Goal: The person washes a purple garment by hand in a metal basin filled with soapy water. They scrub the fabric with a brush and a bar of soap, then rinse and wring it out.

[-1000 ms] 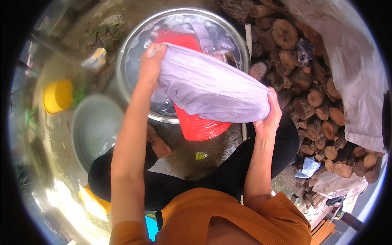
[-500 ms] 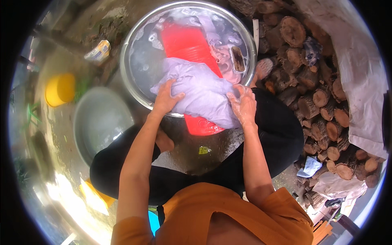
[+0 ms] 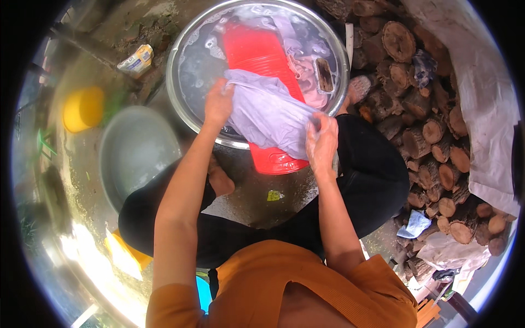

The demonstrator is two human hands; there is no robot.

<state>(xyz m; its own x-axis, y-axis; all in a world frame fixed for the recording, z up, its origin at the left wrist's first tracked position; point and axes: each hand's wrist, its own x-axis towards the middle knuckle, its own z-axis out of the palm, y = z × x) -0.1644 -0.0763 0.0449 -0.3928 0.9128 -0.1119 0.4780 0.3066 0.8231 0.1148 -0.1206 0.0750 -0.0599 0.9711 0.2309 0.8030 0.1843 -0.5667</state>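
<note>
A wet lavender cloth garment (image 3: 268,112) is stretched between my two hands across a red washboard (image 3: 257,52). My left hand (image 3: 219,103) is closed on its left edge, over the near rim of the basin. At the right end my right hand (image 3: 322,141) grips the cloth, fingers bent round it. The washboard leans in a large metal basin (image 3: 174,93) of cloudy, sudsy water, its lower end sticking out over the near rim. Pink cloth (image 3: 306,74) lies in the water to the right, and beside it is a scrubbing brush (image 3: 324,75) with a dark brown face.
A grey tub (image 3: 139,153) of water stands left of my knee, with a yellow bucket (image 3: 83,109) beyond it. Stacked firewood (image 3: 432,131) lines the right side, partly under a pale sheet (image 3: 492,120). A crumpled packet (image 3: 136,59) lies at the upper left.
My left hand has moved up and left and now clutches the cloth's edge; earlier it lay on top with fingers spread. The lavender cloth has been pulled tauter between both hands.
</note>
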